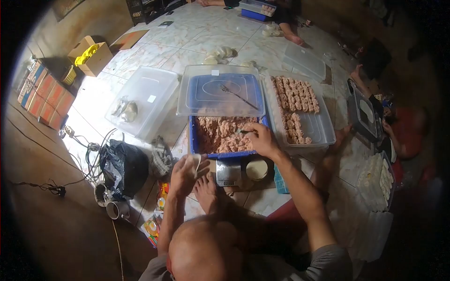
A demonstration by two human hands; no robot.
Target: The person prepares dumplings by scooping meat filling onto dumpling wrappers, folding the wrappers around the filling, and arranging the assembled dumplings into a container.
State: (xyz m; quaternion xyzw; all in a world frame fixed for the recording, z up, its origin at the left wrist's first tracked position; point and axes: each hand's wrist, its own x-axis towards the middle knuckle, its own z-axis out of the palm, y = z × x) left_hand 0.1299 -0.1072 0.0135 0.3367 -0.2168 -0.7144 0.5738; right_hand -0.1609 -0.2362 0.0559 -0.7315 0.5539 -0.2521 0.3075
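Observation:
My left hand (pixel 184 174) holds a thin, round, pale dough wrapper (pixel 195 164) on its raised fingers. My right hand (pixel 263 141) pinches a small dark utensil (pixel 243 132); its tip meets the pink minced meat (pixel 218 132), and its exact kind is hard to make out. That meat fills the visible part of a blue tub (pixel 191 140). A translucent lid (pixel 190 93) covers the tub's far part, with a fork (pixel 239 97) lying on top. In front of the tub are a kitchen scale (pixel 228 173) and a stack of round wrappers (pixel 257 169).
Rows of meat-filled pieces (pixel 295 96) sit in a clear tray (pixel 321 129) at right. Another clear container (pixel 157 84) lies at left. A black plastic bag (pixel 124 164), a mug (pixel 117 210) and cables (pixel 91 152) lie left. Other people sit at the far side and right.

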